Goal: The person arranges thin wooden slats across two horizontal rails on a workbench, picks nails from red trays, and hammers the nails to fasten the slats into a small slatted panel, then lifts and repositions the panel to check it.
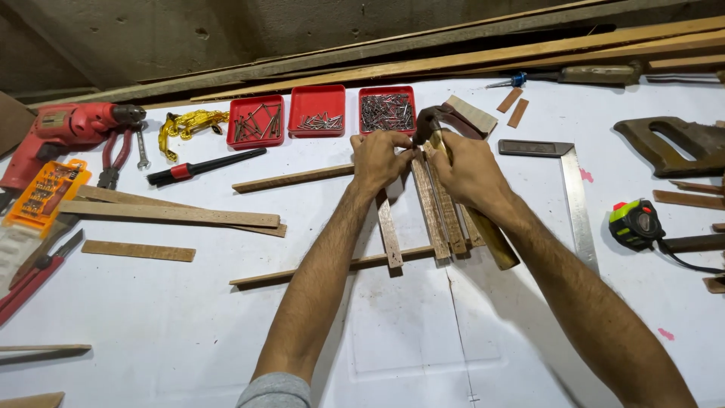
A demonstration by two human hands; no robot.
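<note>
My right hand (472,172) grips a wooden-handled hammer (495,240), its metal head (430,125) raised just above the top ends of several short wooden slats (439,215). These slats lie side by side across two long thin strips (291,180), (332,266). My left hand (380,159) pinches something small at the top of the slats, right beside the hammer head; what it pinches is too small to make out. One slat (389,234) lies slightly apart to the left.
Three red trays (318,111) of nails and screws stand behind the hands. A steel square (574,196), tape measure (636,224) and handsaw (676,143) lie right. Left are a red drill (64,128), pliers (113,162), black brush (204,166), orange bit case (47,195) and wood strips (170,214).
</note>
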